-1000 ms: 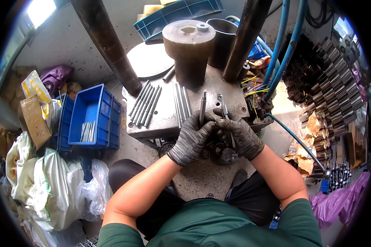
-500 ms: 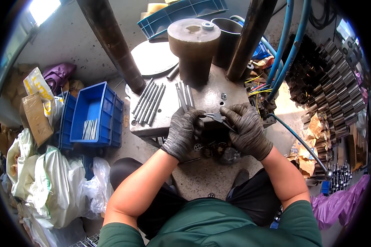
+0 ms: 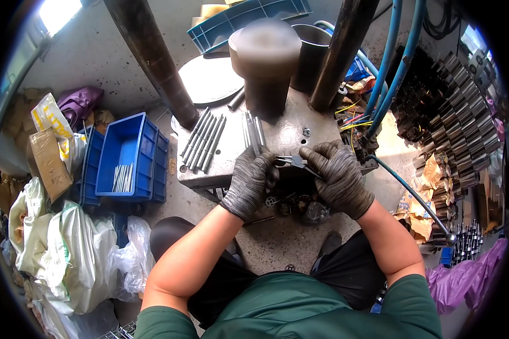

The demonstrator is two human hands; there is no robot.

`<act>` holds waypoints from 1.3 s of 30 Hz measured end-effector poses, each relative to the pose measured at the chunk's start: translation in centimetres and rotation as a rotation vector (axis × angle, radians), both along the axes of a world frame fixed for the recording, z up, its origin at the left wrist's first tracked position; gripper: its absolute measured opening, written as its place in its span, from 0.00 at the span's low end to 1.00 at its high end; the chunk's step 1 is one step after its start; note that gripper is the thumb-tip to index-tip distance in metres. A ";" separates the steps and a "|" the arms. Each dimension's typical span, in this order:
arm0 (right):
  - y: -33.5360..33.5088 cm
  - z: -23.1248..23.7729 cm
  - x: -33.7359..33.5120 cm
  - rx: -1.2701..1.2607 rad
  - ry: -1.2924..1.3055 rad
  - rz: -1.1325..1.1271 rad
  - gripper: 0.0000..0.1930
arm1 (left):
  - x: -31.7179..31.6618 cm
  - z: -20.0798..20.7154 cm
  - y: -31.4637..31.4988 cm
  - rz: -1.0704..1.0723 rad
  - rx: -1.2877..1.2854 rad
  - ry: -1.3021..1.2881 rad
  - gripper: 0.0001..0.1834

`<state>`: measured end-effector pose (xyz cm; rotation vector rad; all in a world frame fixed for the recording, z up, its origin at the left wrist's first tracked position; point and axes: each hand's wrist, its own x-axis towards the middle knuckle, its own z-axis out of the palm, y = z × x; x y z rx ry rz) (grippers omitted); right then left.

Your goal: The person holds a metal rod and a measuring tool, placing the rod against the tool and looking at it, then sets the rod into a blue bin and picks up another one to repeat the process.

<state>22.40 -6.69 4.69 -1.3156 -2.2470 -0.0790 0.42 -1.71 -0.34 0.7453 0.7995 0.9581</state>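
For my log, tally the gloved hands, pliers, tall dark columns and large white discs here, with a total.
Gloved hands (left hand, right hand): 2
Pliers: 1
Tall dark columns (left column, right column): 2
Large white disc: 1
Total: 6

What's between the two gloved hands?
Pliers: held by the right hand, tips pointing at the left hand. It shows in the head view; anything pinched in the tips is too small to tell.

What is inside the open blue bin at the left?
Inside the blue bin, several thin metal rods lie side by side toward the near end. What is beneath them is covered and cannot be seen.
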 end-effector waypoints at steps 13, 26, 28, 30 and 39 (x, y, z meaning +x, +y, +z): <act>0.4 0.9 3.2 -0.380 0.481 -0.176 0.23 | -1.1 -0.1 0.0 0.039 0.542 0.568 0.12; 0.4 1.0 5.4 -0.718 0.503 -0.045 0.25 | -1.9 1.1 0.2 -0.058 0.750 0.771 0.15; 0.4 2.0 5.1 -0.720 0.441 -0.053 0.25 | -2.3 1.1 0.2 -0.089 0.730 0.759 0.17; 0.3 2.4 5.1 -0.721 0.377 -0.067 0.25 | -2.4 1.7 -0.1 -0.123 0.656 0.565 0.19; -0.2 1.9 3.0 -0.887 0.488 0.169 0.25 | -1.8 2.0 -0.6 -0.261 0.349 0.341 0.16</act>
